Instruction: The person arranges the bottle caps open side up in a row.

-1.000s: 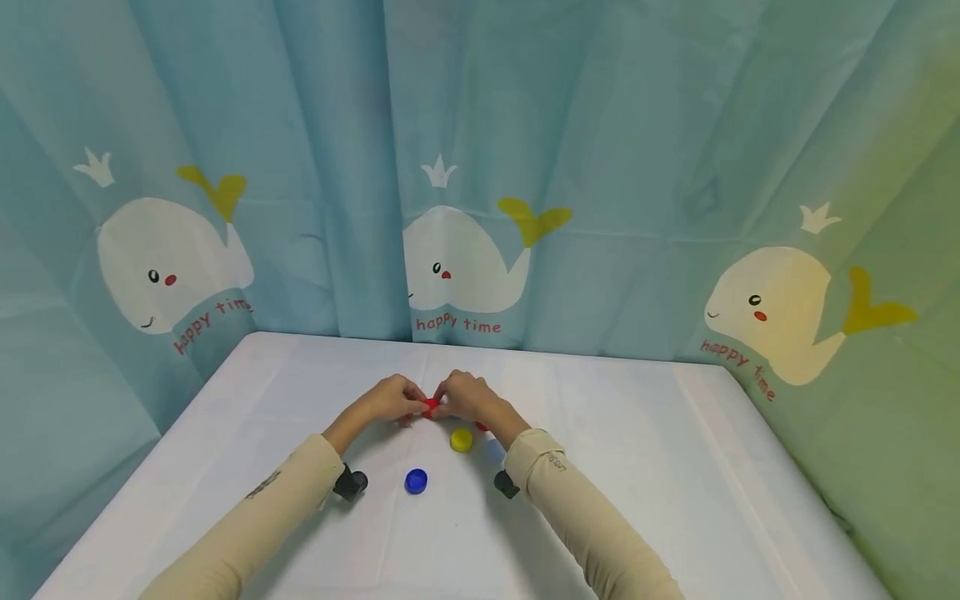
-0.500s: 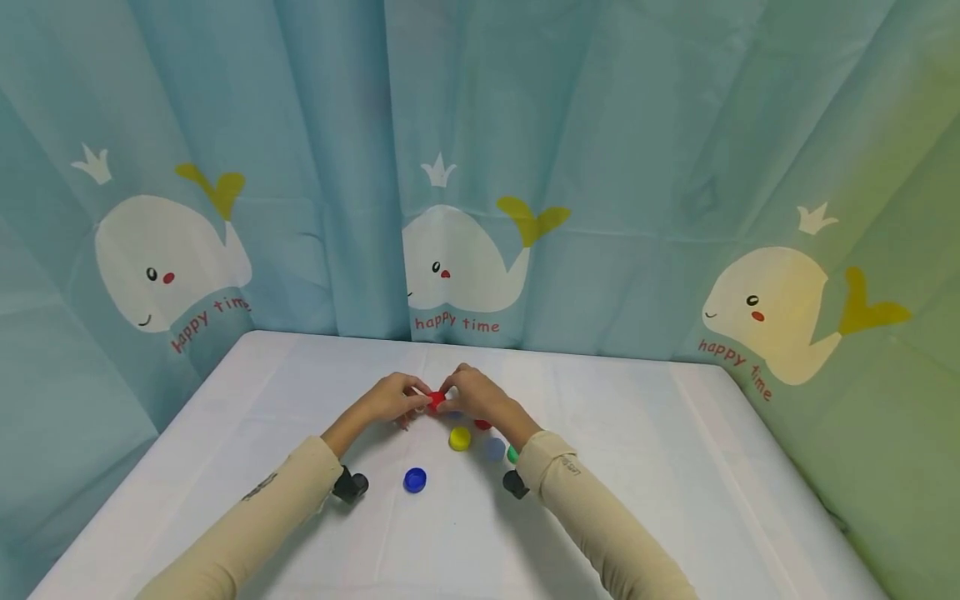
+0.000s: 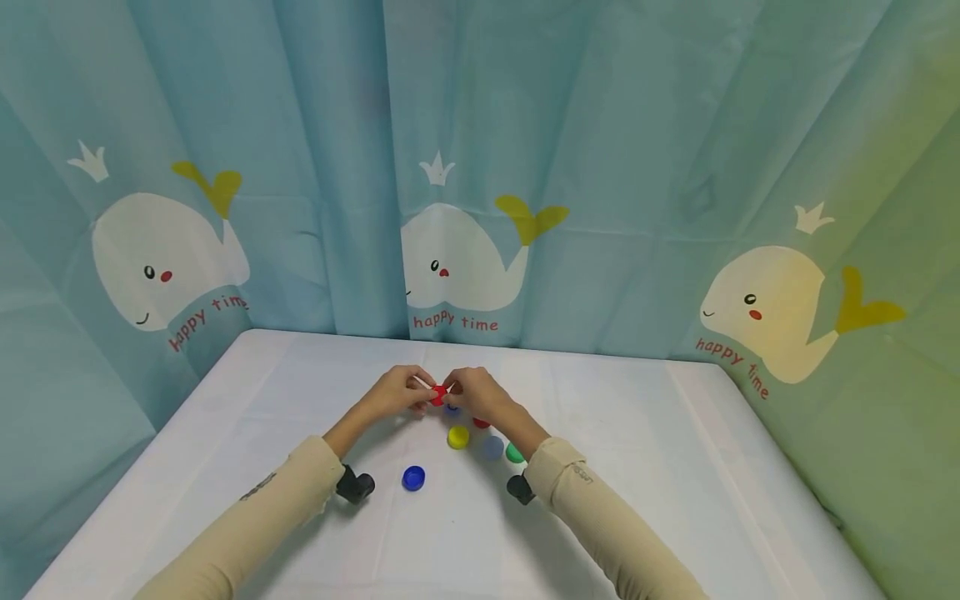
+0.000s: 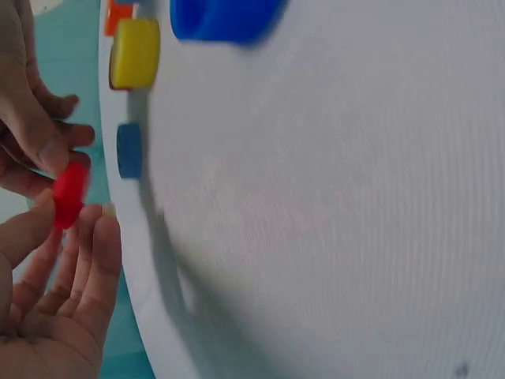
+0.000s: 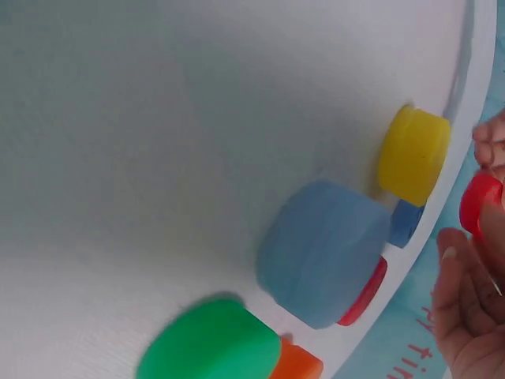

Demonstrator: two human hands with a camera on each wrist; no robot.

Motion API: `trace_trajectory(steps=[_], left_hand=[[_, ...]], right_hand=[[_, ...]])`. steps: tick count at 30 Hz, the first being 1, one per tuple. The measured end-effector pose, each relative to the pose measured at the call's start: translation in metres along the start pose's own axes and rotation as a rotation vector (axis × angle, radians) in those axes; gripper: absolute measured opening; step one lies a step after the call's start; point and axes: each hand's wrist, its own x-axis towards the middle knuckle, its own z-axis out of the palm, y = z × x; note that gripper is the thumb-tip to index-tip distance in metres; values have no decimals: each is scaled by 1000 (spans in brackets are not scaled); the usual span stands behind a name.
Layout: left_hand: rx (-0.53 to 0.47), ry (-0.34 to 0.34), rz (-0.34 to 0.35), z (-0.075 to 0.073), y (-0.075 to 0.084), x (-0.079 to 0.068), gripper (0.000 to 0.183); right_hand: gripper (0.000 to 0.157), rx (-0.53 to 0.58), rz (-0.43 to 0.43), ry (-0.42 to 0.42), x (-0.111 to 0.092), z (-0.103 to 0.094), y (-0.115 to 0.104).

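Observation:
Both hands meet over the far middle of the table around a small red bottle cap [image 3: 438, 395]. My left hand [image 3: 396, 392] pinches the cap from the left with thumb and fingertips. From the other side, my right hand [image 3: 480, 393] also pinches it. In the left wrist view the red cap [image 4: 71, 194] is raised off the tabletop, between the two hands' fingers. A blue cap [image 3: 452, 410] lies just under the right fingers. Another red cap [image 3: 481, 423] is partly covered by the right hand.
Nearer stand a yellow cap [image 3: 458, 437], a light blue cap [image 3: 492, 447] and a green cap [image 3: 514, 452] beside the right forearm. A dark blue cap [image 3: 413, 478] lies closer to the front. An orange cap [image 5: 298, 362] shows behind the green one. A curtain [image 3: 637, 292] hangs behind the table.
Both hands have shifted slightly up and away with the red cap between them. The right forearm has moved right, uncovering the green cap, and the blue cap under the right fingers has come into view.

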Motion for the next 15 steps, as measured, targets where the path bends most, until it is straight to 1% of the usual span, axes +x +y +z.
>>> trace_trajectory(steps=[3,5,7,11,15], left_hand=[[-62,7,14,3,3,-1,17],[-99,12,20,6,6,-1,17],[-118,33,5,8,8,-1,19],[-89,74,-19,11,12,0,25],[-54,91,-41,12,14,0,25]], right_hand=[[14,48,-20,30,-3,-1,1],[13,72,-22,53,-3,-2,2],[14,92,-17,73,-4,-2,3],[15,140,0,98,-3,-3,4],[15,203,35,102,-5,-2,6]])
